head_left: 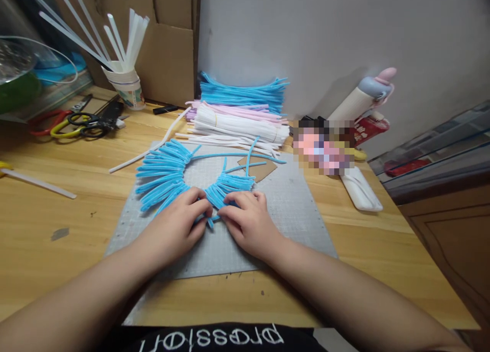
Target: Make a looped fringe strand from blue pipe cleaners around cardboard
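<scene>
Ring (161, 174): on the mat (306, 224), near side partly hidden.
Left hand (181, 217): pinches the ring, contact partly covered.
Right hand (250, 222): likewise pinches it, contact partly covered.
Shirt (214, 334): cut off below.

1. A cup (130, 89) at the back left holds white sticks (136, 40) that rise above its rim
2. Scissors (80, 104) with red, yellow and black handles lie beside it
3. Brown cardboard (174, 61) stands behind the cup, next to the grey wall (317, 30)
4. A pale bottle (354, 102) with a pink top is near the wall, a red packet (372, 131) just beside it
5. A white object (362, 189) lies near the right edge of the surface (386, 250)
</scene>
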Demonstrator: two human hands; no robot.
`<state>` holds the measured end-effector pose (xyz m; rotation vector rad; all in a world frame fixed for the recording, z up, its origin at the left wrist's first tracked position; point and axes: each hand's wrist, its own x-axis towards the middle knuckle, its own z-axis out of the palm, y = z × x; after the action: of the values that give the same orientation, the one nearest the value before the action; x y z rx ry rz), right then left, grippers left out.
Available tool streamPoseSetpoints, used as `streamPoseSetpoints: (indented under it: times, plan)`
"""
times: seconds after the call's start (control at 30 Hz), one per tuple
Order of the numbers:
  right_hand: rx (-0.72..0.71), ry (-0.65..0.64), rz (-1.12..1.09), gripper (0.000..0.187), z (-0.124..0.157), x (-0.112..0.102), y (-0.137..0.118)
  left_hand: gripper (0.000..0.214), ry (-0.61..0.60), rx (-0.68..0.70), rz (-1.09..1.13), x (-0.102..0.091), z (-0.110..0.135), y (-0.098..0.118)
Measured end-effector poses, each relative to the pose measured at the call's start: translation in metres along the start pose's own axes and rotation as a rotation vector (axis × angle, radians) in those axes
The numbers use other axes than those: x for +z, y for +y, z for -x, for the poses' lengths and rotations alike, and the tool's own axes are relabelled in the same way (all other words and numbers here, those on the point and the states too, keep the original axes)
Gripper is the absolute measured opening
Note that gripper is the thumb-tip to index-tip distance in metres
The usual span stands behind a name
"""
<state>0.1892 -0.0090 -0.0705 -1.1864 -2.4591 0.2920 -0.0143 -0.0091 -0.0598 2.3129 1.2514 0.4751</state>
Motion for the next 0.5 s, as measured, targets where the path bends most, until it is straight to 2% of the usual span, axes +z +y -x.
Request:
streamPoseSetpoints:
  times: [0.2,0.5]
  plan:
    - [0.015,0.018,-0.049,0.017,-0.0006,-0.0006,-0.0008,0.013,-0.013,-0.017,0.019,-0.0021,-0.0003,0.0032]
    - [0.021,0.025,-0.075,0.014,-0.0006,0.0017,0.0000,0.009,-0.026,0.002,-0.162,0.0008,-0.0009,0.0053]
